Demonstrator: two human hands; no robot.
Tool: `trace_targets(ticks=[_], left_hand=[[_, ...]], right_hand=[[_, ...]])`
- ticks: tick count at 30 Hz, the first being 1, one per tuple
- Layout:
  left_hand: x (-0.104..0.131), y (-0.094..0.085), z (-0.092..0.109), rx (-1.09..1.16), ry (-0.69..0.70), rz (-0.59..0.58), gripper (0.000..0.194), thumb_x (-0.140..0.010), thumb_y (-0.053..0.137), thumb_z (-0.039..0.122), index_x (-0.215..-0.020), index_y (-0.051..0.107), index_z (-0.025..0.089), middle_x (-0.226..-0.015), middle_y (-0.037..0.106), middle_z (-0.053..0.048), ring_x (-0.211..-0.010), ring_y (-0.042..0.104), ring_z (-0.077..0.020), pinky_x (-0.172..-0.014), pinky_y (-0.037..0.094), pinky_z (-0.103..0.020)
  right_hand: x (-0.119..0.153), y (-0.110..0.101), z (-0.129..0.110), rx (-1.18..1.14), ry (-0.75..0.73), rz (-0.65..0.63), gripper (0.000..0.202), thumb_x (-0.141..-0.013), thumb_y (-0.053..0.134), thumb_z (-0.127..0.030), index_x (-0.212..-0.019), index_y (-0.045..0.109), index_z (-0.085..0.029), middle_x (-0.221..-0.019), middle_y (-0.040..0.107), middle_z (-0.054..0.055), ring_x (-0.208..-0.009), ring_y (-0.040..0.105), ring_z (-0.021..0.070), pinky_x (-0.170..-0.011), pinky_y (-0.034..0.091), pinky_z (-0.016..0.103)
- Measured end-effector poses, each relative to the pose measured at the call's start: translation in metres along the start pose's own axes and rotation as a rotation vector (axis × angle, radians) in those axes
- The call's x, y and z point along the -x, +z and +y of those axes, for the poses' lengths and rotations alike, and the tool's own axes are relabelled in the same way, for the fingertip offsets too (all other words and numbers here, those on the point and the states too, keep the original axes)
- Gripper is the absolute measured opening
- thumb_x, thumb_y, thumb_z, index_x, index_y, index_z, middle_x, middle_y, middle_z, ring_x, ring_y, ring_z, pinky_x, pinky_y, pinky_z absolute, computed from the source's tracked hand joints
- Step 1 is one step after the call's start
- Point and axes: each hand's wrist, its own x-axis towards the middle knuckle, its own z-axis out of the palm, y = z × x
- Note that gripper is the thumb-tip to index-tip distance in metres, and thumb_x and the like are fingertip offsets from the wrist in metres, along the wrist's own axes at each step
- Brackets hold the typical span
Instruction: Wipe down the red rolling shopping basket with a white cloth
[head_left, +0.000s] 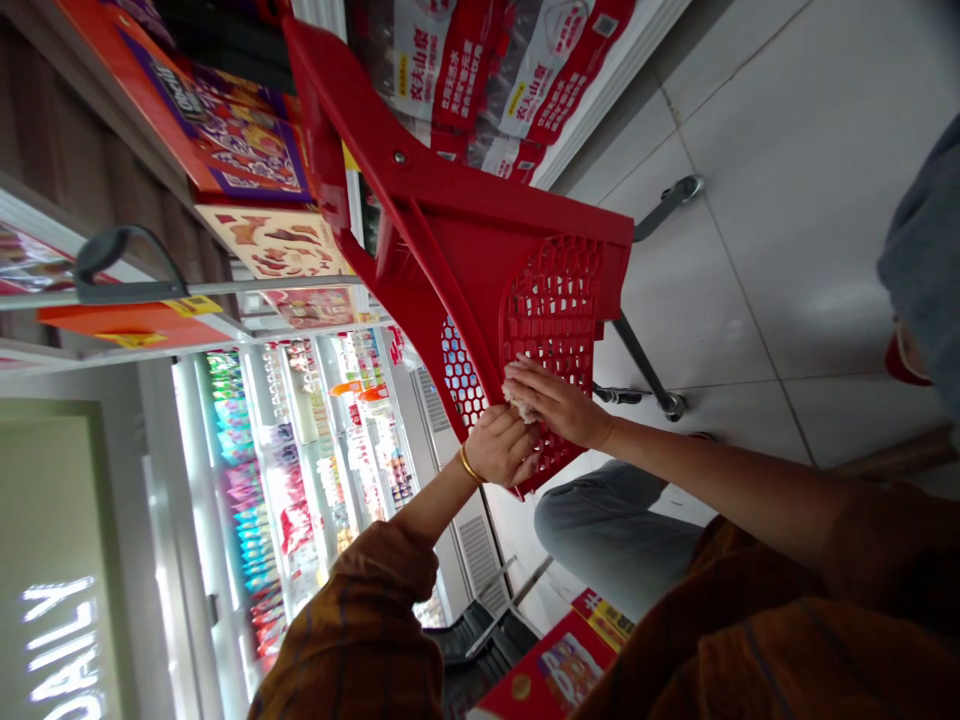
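Note:
The view lies on its side. A red plastic shopping cart [480,225] with mesh side panels and metal legs fills the middle. My left hand [502,445], with a gold-coloured bangle at the wrist, is closed at the cart's edge, its fingers curled over the red plastic. Right beside it, my right hand [559,400] lies over the mesh, fingers stretched together and pressing a crumpled whitish cloth or tissue [519,405] against the cart. Most of that wad is hidden under the fingers, and its exact kind cannot be made out.
Shrink-wrapped water bottles [525,70] stand on a shelf beside the cart. Boxed goods [277,240] sit on racks, with lit shelves [300,480] of packaged products beyond. A black basket [487,650] and a red box [555,665] are near my body. Another denim-clad leg [919,250] shows at right.

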Motion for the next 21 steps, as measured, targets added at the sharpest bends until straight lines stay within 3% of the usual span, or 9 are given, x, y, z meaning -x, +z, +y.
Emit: trace_targets(ticks=[6, 12, 16, 19, 21], left_hand=[[-0.003, -0.002, 0.005, 0.052, -0.011, -0.067, 0.036, -0.088, 0.04, 0.033, -0.104, 0.065, 0.012, -0.094, 0.071, -0.013, -0.101, 0.062, -0.0283, -0.087, 0.045, -0.045], [-0.008, -0.005, 0.005, 0.085, -0.036, -0.016, 0.031, -0.085, 0.047, 0.03, -0.103, 0.064, 0.01, -0.096, 0.072, -0.014, -0.099, 0.065, -0.0277, -0.083, 0.046, -0.042], [-0.004, -0.006, 0.004, 0.097, -0.069, -0.116, 0.035, -0.087, 0.049, 0.033, -0.109, 0.063, 0.011, -0.102, 0.072, -0.015, -0.105, 0.064, -0.0273, -0.088, 0.046, -0.041], [-0.001, -0.009, 0.001, 0.099, -0.073, -0.156, 0.041, -0.089, 0.047, 0.04, -0.116, 0.061, 0.012, -0.107, 0.072, -0.014, -0.11, 0.063, -0.026, -0.094, 0.044, -0.041], [-0.001, -0.013, -0.002, 0.085, -0.072, -0.122, 0.049, -0.09, 0.045, 0.046, -0.123, 0.058, 0.012, -0.11, 0.071, -0.014, -0.114, 0.061, -0.0256, -0.099, 0.042, -0.04]], right_hand=[[0.011, -0.007, 0.007, 0.02, 0.023, -0.047, 0.06, -0.099, 0.037, -0.012, -0.152, 0.015, -0.03, -0.149, 0.042, 0.006, -0.145, 0.024, 0.0199, -0.118, 0.034, 0.048], [0.034, -0.011, 0.02, 0.038, 0.053, -0.063, 0.048, -0.098, 0.038, -0.013, -0.146, 0.035, -0.024, -0.144, 0.049, 0.007, -0.145, 0.025, 0.0196, -0.117, 0.036, 0.044], [0.051, -0.015, 0.034, 0.051, 0.106, -0.046, 0.037, -0.097, 0.042, -0.017, -0.132, 0.053, -0.023, -0.133, 0.057, 0.007, -0.14, 0.037, 0.0221, -0.114, 0.041, 0.044], [0.049, -0.018, 0.035, 0.061, 0.122, 0.002, 0.034, -0.096, 0.044, -0.016, -0.128, 0.056, -0.021, -0.126, 0.061, 0.009, -0.136, 0.043, 0.023, -0.11, 0.045, 0.046], [0.038, -0.02, 0.03, 0.087, 0.143, 0.055, 0.035, -0.096, 0.044, -0.016, -0.129, 0.054, -0.02, -0.124, 0.061, 0.011, -0.134, 0.044, 0.0238, -0.109, 0.046, 0.049]])
